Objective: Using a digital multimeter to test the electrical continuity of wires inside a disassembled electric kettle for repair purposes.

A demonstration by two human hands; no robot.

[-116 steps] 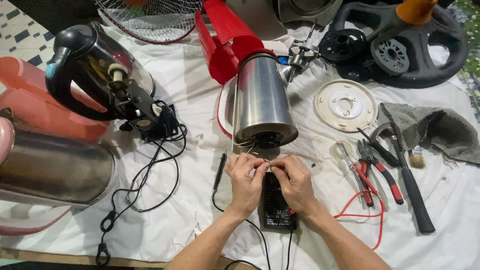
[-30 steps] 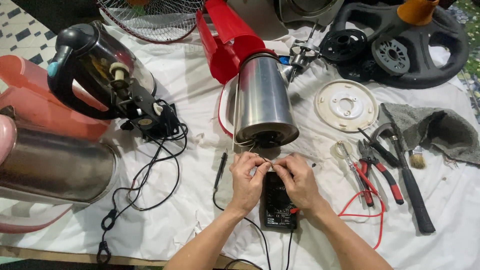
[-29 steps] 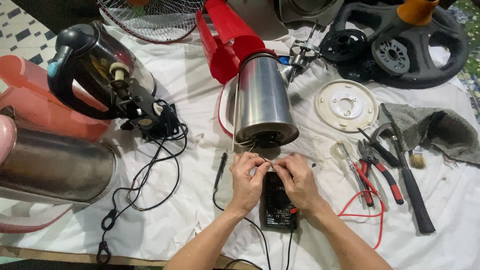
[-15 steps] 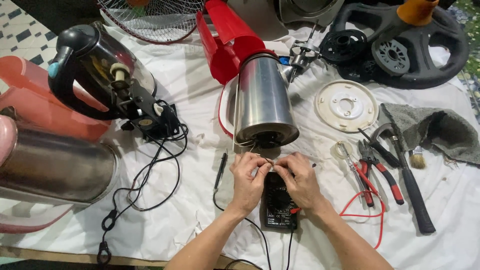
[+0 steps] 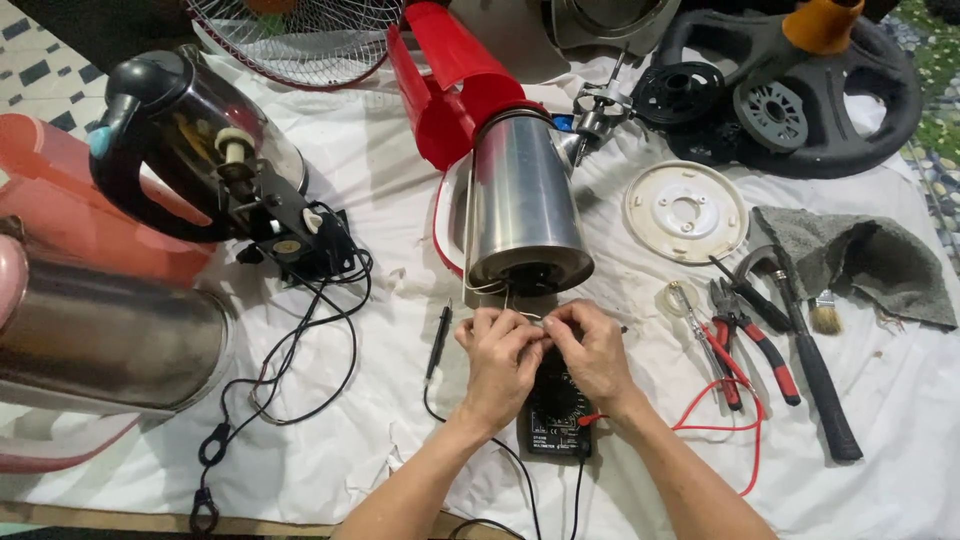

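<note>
Two hands meet over the black multimeter: left hand and right hand pinch thin wires from the steel kettle, lying just ahead, long axis pointing away, equally near both

My hands meet over a black meter with a red lead. The kettle is shiny steel with a red handle, and a white cloth covers the desk.
</note>
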